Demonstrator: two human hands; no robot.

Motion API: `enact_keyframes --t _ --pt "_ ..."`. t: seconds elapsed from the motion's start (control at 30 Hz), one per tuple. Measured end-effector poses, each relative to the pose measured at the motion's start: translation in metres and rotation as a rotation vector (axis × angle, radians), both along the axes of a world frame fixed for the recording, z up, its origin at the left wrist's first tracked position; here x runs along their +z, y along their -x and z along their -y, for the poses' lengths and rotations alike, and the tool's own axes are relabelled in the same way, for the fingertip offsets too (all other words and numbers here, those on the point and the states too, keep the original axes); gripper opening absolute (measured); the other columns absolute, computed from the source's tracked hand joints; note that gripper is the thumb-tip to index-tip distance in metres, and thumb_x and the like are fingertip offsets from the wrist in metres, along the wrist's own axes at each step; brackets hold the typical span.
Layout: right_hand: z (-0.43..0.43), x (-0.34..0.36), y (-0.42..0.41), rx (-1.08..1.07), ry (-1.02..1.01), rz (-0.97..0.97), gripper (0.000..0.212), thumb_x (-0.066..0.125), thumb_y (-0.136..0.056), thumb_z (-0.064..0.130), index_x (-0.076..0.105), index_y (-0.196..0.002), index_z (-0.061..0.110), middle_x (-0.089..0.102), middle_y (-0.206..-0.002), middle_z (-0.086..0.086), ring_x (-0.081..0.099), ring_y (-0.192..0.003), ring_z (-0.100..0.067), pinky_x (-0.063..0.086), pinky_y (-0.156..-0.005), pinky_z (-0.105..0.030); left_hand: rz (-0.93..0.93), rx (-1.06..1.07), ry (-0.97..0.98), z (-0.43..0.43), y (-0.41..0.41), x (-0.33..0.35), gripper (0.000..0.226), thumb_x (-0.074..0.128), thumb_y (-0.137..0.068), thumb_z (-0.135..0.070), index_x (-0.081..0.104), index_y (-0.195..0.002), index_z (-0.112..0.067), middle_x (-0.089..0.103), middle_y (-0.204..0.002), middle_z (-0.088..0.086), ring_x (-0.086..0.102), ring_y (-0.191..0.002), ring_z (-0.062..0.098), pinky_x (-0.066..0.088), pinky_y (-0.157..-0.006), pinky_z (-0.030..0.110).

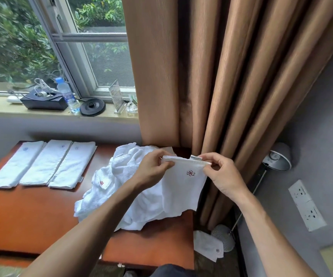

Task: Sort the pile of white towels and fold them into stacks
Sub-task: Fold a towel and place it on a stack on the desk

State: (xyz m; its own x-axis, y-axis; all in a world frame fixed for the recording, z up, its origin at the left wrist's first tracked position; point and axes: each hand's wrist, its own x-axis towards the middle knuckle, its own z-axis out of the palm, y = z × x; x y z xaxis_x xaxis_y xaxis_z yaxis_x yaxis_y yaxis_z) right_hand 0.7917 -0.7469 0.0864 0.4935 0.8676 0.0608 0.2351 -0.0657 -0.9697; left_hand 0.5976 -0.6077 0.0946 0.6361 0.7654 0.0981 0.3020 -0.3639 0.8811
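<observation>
The left hand [153, 168] and right hand [221, 174] each pinch a top corner of a small white towel [183, 188] between thumb and curled fingers, so it hangs stretched below the fingertips, over the rumpled towel pile [121, 188] behind the left wrist.

**A:** How much of the pile [109, 188] shows?

**B:** Its three o'clock side lies behind the left hand [153, 168] and forearm. Pinching fingers cover both top corners of the held towel [183, 188]; the right hand [221, 172] hides the three o'clock one.

**A:** The tag [196, 157]?

**B:** Too small to read, like the bottle [66, 94] label at ten o'clock.

**A:** The floor towel [207, 246]?

**B:** At five o'clock. Whether it runs under the table [31, 216] I cannot tell. Both forearms run off the six o'clock edge.
</observation>
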Motion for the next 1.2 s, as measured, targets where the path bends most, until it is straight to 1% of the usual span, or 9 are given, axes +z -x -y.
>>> enact_keyframes --t 0.13,0.2,0.3,0.4,0.57,0.73,0.87,1.03,1.2 --pt "-0.005 -0.007 0.004 0.039 0.013 -0.024 0.023 0.070 -0.094 0.009 0.073 -0.109 0.026 0.074 -0.098 -0.004 0.060 -0.085 -0.009 0.049 -0.080 -0.024 0.043 0.045 0.048 0.004 -0.001 0.009 0.013 0.065 -0.094 -0.025 0.061 -0.095 -0.013 0.067 -0.091 0.008 0.060 -0.082 0.016 0.050 -0.074 0.038" --pt "-0.003 -0.017 0.009 0.104 0.079 0.001 0.009 0.076 -0.093 0.019 0.071 -0.099 0.023 0.069 -0.088 -0.003 0.056 -0.084 -0.009 0.046 -0.081 -0.029 0.050 0.052 0.025 0.011 -0.001 0.009 0.015 0.063 -0.094 -0.029 0.059 -0.095 -0.014 0.063 -0.085 -0.003 0.056 -0.078 0.009 0.046 -0.070 0.028" --pt "0.002 -0.027 0.017 0.159 0.083 -0.038 0.022 0.075 -0.090 0.035 0.063 -0.091 0.017 0.058 -0.075 0.016 0.049 -0.073 -0.004 0.040 -0.073 -0.027 0.042 0.097 -0.052 0.020 0.002 0.007 0.008 0.065 -0.097 -0.018 0.058 -0.093 -0.018 0.058 -0.075 -0.027 0.053 -0.072 -0.004 0.040 -0.065 0.012" --pt "-0.002 -0.022 0.025 0.157 0.010 -0.173 0.033 0.070 -0.086 0.044 0.056 -0.092 0.015 0.053 -0.075 0.004 0.045 -0.071 -0.013 0.039 -0.065 -0.028 0.041 0.180 -0.095 0.021 0.011 0.005 0.013 0.066 -0.095 -0.012 0.059 -0.093 -0.021 0.057 -0.076 -0.030 0.052 -0.074 -0.003 0.039 -0.067 0.012" --pt "-0.019 -0.019 0.041 0.219 -0.002 -0.155 0.011 0.068 -0.100 0.029 0.060 -0.103 0.022 0.050 -0.069 0.000 0.042 -0.062 -0.016 0.037 -0.059 -0.031 0.058 0.310 -0.113 0.028 0.036 0.004 0.017 0.064 -0.095 -0.007 0.061 -0.092 -0.023 0.060 -0.077 -0.025 0.054 -0.074 -0.004 0.038 -0.065 0.009" --pt "-0.041 -0.008 0.070 0.288 -0.076 -0.162 0.001 0.066 -0.102 0.027 0.066 -0.102 0.028 0.063 -0.080 0.021 0.052 -0.069 0.001 0.042 -0.066 -0.014 0.087 0.437 -0.083 0.033 0.076 0.008 0.025 0.058 -0.097 -0.003 0.063 -0.100 -0.027 0.062 -0.076 -0.023 0.054 -0.067 -0.002 0.037 -0.061 0.013" --pt "-0.058 0.001 0.106 0.367 -0.099 -0.173 0.005 0.066 -0.103 0.025 0.070 -0.101 0.028 0.073 -0.092 0.017 0.062 -0.083 0.000 0.046 -0.075 -0.012 0.083 0.488 -0.119 0.037 0.119 0.014 0.028 0.053 -0.098 -0.002 0.061 -0.105 -0.028 0.061 -0.075 -0.023 0.052 -0.061 -0.002 0.035 -0.056 0.013" --pt "-0.071 0.008 0.150 0.457 -0.071 -0.098 0.016 0.066 -0.100 0.010 0.072 -0.101 0.025 0.076 -0.100 0.011 0.070 -0.100 -0.006 0.051 -0.087 -0.017 0.105 0.604 -0.133 0.034 0.169 0.011 0.028 0.055 -0.098 0.002 0.059 -0.113 -0.021 0.068 -0.099 -0.002 0.063 -0.081 0.009 0.050 -0.074 0.034" --pt "-0.084 0.005 0.197 0.477 -0.052 -0.044 0.019 0.069 -0.097 0.004 0.069 -0.100 0.023 0.074 -0.095 0.011 0.070 -0.095 -0.007 0.051 -0.085 -0.018 0.156 0.707 -0.083 0.023 0.216 0.003 0.023 0.058 -0.097 0.001 0.060 -0.109 -0.018 0.065 -0.098 -0.014 0.064 -0.091 0.007 0.055 -0.088 0.042"
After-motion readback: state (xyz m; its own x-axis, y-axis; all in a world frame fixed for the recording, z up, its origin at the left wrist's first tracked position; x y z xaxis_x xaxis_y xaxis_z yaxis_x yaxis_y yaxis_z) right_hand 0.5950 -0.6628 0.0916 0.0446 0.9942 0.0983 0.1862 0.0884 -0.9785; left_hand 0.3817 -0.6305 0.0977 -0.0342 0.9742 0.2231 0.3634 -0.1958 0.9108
